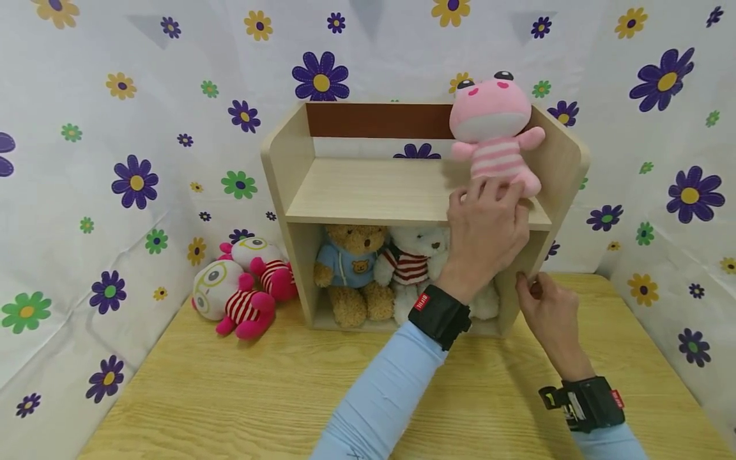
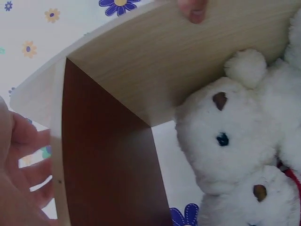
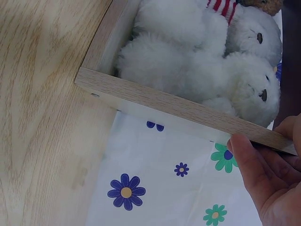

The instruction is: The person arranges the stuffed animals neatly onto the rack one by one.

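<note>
A pink plush toy (image 1: pixel 496 140) with a striped body sits at the right end of the upper shelf of a light wooden shelf unit (image 1: pixel 368 191). My left hand (image 1: pixel 489 220) reaches over the board's front edge, fingers against the toy's lower body and partly hiding it. In the left wrist view, the fingers (image 2: pixel 37 174) extend loosely beyond the board. My right hand (image 1: pixel 549 313) pinches the front edge of the right side panel (image 3: pixel 164 101), below the upper board. In the right wrist view, its thumb (image 3: pixel 242 150) lies along the panel's outer face.
In the lower compartment sit a brown bear (image 1: pixel 353 268) in a blue hoodie, a white bear (image 1: pixel 409 265) in red stripes and another white plush toy (image 3: pixel 244 87). Two pink-and-white plush toys (image 1: pixel 241 294) lie left of the unit on the wooden table (image 1: pixel 230 396). Flowered cloth hangs behind.
</note>
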Demonstrator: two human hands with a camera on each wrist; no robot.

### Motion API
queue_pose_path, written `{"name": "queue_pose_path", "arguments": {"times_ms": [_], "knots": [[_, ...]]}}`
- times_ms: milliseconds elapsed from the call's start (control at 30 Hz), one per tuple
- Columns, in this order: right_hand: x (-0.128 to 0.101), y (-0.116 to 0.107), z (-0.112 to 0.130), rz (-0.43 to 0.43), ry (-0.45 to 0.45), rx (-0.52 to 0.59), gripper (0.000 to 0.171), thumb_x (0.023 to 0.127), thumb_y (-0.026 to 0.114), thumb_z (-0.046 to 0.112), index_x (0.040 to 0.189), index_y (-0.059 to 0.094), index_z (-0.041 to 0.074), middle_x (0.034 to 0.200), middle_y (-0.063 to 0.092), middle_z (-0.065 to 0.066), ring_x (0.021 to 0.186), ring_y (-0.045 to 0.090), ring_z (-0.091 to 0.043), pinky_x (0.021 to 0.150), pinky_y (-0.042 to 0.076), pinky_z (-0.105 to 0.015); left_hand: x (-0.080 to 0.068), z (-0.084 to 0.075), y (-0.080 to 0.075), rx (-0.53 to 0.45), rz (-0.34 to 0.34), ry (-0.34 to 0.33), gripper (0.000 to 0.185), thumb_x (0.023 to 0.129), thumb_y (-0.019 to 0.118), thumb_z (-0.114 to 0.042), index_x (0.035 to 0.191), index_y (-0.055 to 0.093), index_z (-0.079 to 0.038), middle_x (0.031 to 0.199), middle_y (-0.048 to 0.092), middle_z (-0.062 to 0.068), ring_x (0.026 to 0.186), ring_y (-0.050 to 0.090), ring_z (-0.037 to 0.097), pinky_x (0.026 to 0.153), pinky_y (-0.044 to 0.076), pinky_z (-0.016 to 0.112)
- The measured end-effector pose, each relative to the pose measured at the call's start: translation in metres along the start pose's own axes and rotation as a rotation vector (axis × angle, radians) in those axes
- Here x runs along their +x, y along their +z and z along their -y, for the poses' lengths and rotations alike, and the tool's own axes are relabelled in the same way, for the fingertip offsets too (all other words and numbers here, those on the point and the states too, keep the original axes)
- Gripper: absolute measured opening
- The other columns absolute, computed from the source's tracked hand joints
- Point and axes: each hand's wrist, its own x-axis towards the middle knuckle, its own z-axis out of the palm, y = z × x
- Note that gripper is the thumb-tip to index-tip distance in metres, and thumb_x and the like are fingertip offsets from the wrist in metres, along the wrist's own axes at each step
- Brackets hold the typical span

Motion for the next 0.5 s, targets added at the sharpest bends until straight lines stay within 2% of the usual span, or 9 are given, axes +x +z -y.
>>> {"name": "queue_pose_path", "arguments": {"times_ms": [200,300,400,500], "knots": [[0.001,0.000,-0.005,-0.003,0.004,0.000,0.015,0.087,0.071,-0.001,0.075,0.065,-0.006,0.055,0.064,-0.017,0.040,0.059,-0.023,0.042,0.037,-0.017,0.008,-0.008,-0.001,-0.011,0.160,-0.047,0.036,0.103,0.038,-0.035,0.122,0.068,-0.029,0.131,0.067,-0.012,0.129,0.054,0.012,0.107,0.041,0.052],[0.000,-0.001,-0.006,-0.003,0.010,0.005,0.015,0.087,0.071,-0.001,0.074,0.065,-0.006,0.055,0.064,-0.016,0.040,0.058,-0.021,0.042,0.035,-0.015,0.014,-0.010,0.001,-0.018,0.221,-0.088,0.037,0.104,0.036,-0.036,0.119,0.068,-0.026,0.130,0.067,-0.012,0.131,0.052,0.013,0.107,0.037,0.061],[0.001,-0.001,-0.006,0.004,0.019,0.007,0.014,0.088,0.071,-0.001,0.076,0.066,-0.006,0.056,0.065,-0.017,0.042,0.060,-0.022,0.043,0.038,-0.016,0.020,-0.010,0.002,-0.011,0.278,-0.124,0.038,0.105,0.034,-0.037,0.119,0.068,-0.025,0.130,0.065,-0.011,0.135,0.049,0.013,0.108,0.034,0.068],[0.002,-0.002,-0.005,0.012,0.024,0.005,0.015,0.089,0.071,0.000,0.076,0.066,-0.006,0.057,0.065,-0.017,0.043,0.062,-0.023,0.042,0.041,-0.019,0.027,-0.010,0.004,0.023,0.357,-0.135,0.041,0.105,0.032,-0.038,0.125,0.065,-0.026,0.134,0.062,-0.011,0.138,0.046,0.013,0.109,0.033,0.070]]}}
